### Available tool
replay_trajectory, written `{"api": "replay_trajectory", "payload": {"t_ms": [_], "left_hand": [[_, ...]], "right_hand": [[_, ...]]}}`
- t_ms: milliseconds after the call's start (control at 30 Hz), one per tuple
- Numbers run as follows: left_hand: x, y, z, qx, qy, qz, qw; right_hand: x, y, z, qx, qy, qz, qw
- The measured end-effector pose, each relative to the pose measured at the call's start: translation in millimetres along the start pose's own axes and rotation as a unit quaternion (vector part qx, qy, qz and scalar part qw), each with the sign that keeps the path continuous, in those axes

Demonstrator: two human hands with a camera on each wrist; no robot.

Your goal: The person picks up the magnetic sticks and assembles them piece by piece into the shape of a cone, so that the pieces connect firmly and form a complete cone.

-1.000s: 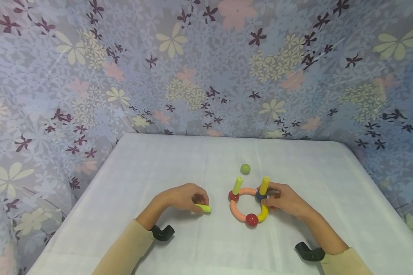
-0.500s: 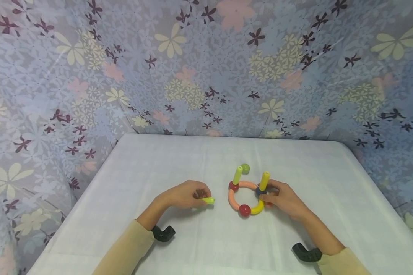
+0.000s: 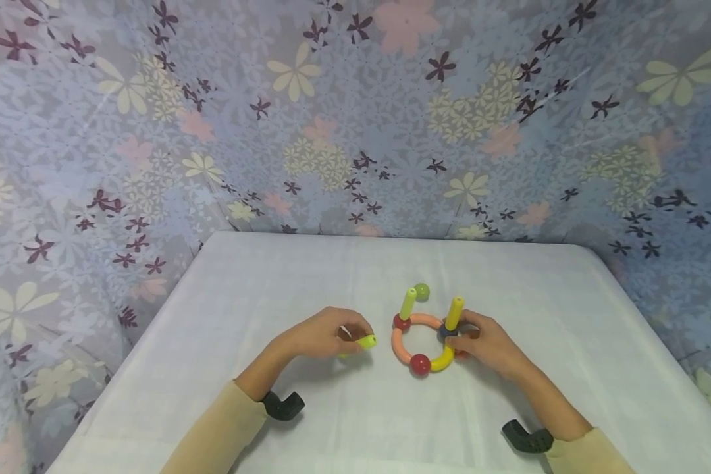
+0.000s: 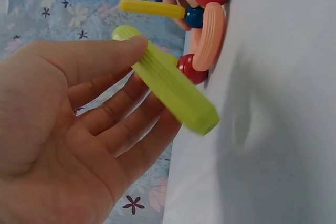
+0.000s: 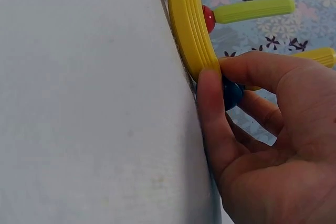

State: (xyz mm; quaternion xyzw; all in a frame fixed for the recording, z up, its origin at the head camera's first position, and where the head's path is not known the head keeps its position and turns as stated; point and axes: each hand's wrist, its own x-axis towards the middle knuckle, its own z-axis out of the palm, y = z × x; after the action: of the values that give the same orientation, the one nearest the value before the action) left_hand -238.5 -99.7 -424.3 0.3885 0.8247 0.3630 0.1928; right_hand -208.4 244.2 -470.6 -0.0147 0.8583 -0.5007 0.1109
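My left hand (image 3: 326, 334) pinches a lime-green ribbed rod (image 4: 173, 87) between thumb and fingers, raised over the table left of a ring of toy building pieces. Two salmon curved rods (image 3: 399, 345) and a yellow curved rod (image 5: 191, 30) make up the ring. They join at a front red ball (image 3: 420, 365), a left red ball (image 3: 401, 321) and a dark blue ball (image 4: 194, 17). A second lime-green rod (image 3: 408, 303) stands on the left red ball, a straight yellow rod (image 3: 455, 313) on the blue one. At the blue ball, my right hand (image 3: 488, 342) pinches the yellow curved rod's end.
A loose green ball (image 3: 422, 291) lies just behind the ring. The white-covered table (image 3: 272, 276) ends at a flowered cloth backdrop (image 3: 355, 131). Black wrist devices (image 3: 282, 405) sit at both cuffs.
My left hand has lifted the lime-green rod and moved right towards the ring, tilting the rod. With my right hand on it, the ring has shifted away and slightly left, nearer the green ball.
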Motion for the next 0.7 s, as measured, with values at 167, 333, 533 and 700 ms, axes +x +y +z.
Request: {"api": "replay_trajectory", "payload": {"t_ms": [167, 333, 533, 700], "left_hand": [[2.0, 6.9, -2.9, 0.003, 0.021, 0.014, 0.9997], [9.0, 14.2, -4.5, -0.001, 0.027, 0.032, 0.9991], [25.8, 24.6, -0.1, -0.006, 0.03, 0.078, 0.9965], [37.9, 34.1, 4.4, -0.041, 0.036, 0.102, 0.9933]], "right_hand": [[-0.4, -2, -1, -0.006, 0.0, -0.005, 1.0], [-0.6, -3, 0, -0.012, 0.001, -0.006, 0.9999], [-2.6, -5, 3, -0.035, 0.017, 0.003, 0.9992], [-2.6, -6, 2, -0.046, 0.02, 0.008, 0.9987]]}}
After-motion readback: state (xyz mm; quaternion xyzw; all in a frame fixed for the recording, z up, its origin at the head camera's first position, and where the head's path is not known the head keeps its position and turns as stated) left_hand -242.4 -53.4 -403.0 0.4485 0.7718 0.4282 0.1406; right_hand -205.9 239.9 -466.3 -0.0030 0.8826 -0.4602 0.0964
